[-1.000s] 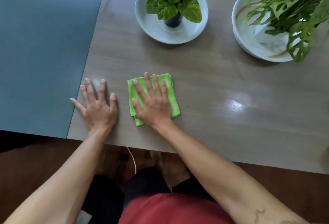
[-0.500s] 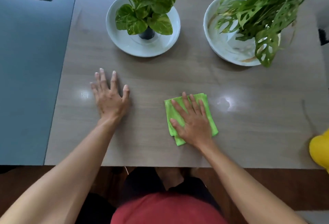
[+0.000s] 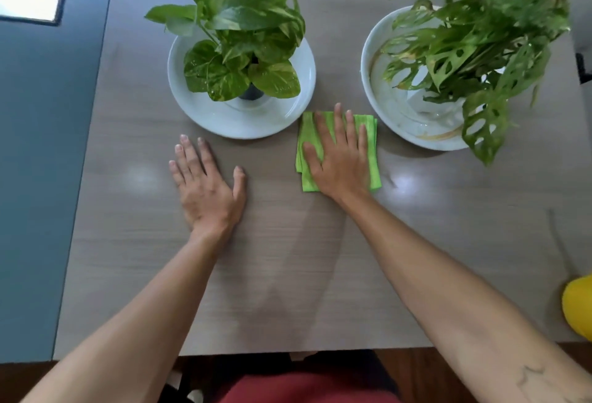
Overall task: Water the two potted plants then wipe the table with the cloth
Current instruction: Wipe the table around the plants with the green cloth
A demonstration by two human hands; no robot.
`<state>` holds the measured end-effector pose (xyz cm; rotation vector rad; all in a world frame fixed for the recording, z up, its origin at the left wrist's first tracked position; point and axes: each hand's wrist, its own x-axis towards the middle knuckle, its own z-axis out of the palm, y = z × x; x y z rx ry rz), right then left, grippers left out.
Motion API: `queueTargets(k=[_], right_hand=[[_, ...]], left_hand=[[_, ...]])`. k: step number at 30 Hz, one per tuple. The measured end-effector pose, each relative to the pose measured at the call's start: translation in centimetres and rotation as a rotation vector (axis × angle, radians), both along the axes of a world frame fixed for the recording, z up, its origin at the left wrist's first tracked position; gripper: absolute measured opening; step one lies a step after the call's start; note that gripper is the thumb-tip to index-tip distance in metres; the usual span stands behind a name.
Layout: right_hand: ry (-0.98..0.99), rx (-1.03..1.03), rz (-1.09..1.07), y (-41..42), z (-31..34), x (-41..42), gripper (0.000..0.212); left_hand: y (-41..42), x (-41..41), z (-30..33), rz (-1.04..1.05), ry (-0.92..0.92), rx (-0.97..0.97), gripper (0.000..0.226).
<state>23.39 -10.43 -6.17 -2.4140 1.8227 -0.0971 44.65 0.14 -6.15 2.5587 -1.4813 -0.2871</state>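
You had a soft, light cloth to work with, one that would likely bunch or slide if pushed from an edge, so the sensible hold was the one you used: a flat palm over its middle, pressing down rather than pinching. Your right hand lay spread on it with fingers straight and slightly apart, gripping nothing. Your left hand rested flat on the bare table to the left, fingers also straight and holding nothing (a brace, by my guess).

The cloth was bright green, folded into a rough rectangle with layered edges showing at its left side. It lay on the far half of the table, in the gap between the two white dishes: just beside the left dish with the broad-leaved plant, and near the right dish with the holed-leaf plant. Those dishes looked hard and breakable, so a sweep there called for short strokes. A yellow thing sat at the near right edge.
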Motion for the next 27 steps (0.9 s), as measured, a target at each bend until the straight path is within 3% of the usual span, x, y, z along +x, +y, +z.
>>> queueTargets(k=[17,27], right_hand=[[0.107,0.079,-0.01,-13.7,0.9,4.2,0.069],[0.081,0.07,0.031,-12.5,1.0,4.1,0.063]], left_hand=[[-0.2,0.2,-1.0,0.014,-0.046,-0.059,0.083],[-0.3,0.1,-0.9,0.013,-0.042,-0.04,0.084]])
